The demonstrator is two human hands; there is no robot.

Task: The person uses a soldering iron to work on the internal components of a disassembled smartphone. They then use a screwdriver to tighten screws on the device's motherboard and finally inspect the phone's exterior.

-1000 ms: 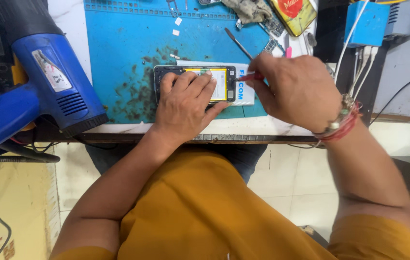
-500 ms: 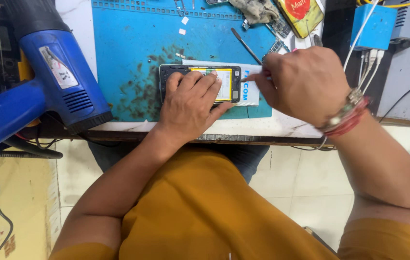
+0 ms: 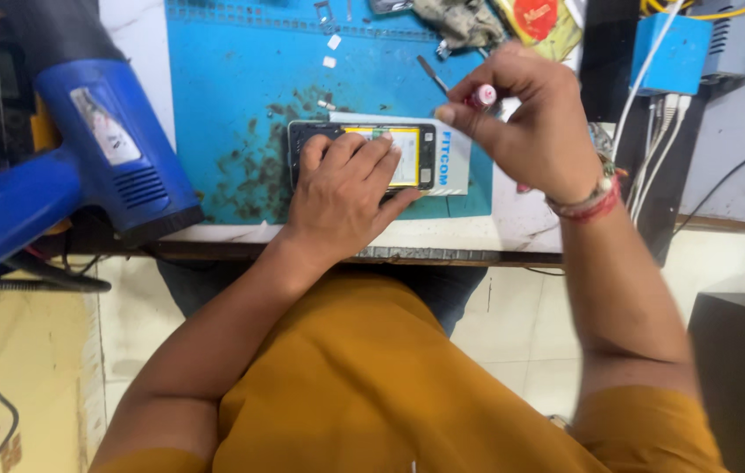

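Blue mat [image 3: 232, 79] on worktop [image 3: 512, 232]: left hand [image 3: 346, 188] flat, grip released, pressing opened phone [image 3: 420, 144]; right hand [image 3: 534, 118] w/ grip pinching pink-capped tool [image 3: 480, 95]. Heat gun [image 3: 83, 166] at left.

White bench [image 3: 512, 229]: blue mat [image 3: 232, 96], heat gun [image 3: 66, 166], cloth(?) [image 3: 460, 19].

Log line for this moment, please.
left hand: pressing opened phone on blue mat | right hand: raised, holding pink-capped tool
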